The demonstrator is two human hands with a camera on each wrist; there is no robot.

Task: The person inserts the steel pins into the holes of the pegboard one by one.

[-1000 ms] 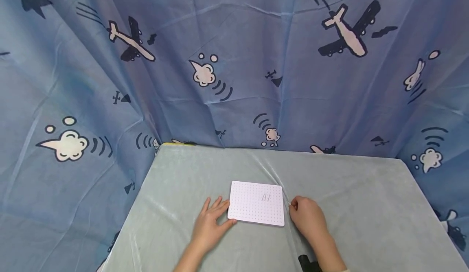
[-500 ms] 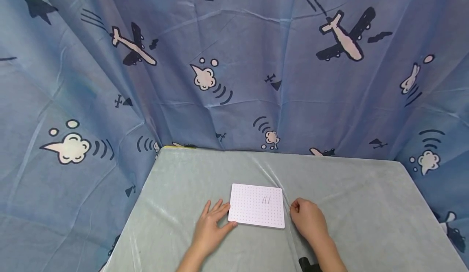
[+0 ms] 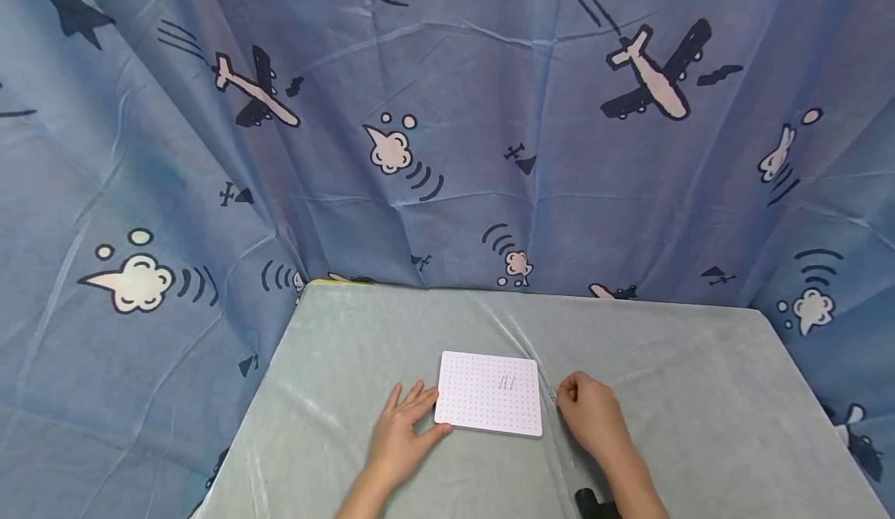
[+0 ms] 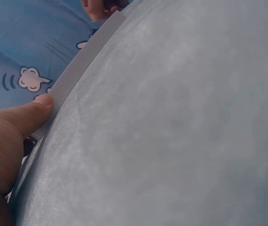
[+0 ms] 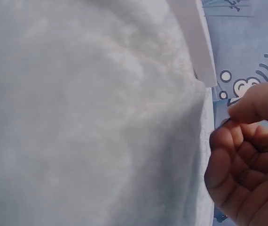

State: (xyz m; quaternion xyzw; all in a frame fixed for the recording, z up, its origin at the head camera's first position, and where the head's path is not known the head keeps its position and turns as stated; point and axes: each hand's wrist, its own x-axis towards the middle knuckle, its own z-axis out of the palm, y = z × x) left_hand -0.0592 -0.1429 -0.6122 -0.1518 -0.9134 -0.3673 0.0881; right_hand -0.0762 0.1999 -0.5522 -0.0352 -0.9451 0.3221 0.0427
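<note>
A white pegboard (image 3: 482, 406) with a grid of small dots lies flat on the cloth. Several thin dark pin-like strokes (image 3: 506, 383) show at its upper right; whether they stand up is too small to tell. My left hand (image 3: 402, 435) rests at the board's lower left corner, fingers spread along the left side, thumb (image 4: 42, 102) against the near edge. Just right of the board, apart from it, my right hand (image 3: 594, 418) has thumb and index finger pinched together. A tiny dark sliver (image 5: 226, 121) shows between those tips; the other fingers are curled.
A grey-green cloth (image 3: 336, 363) with a few creases covers the table. Behind and at both sides hangs a blue curtain (image 3: 447, 154) printed with planes and clouds. A black object (image 3: 594, 503) sits by my right wrist at the bottom edge.
My right fingertips have shifted slightly right and away from the board, while staying pinched. My left hand and the board keep their places; the head view has tilted a little.
</note>
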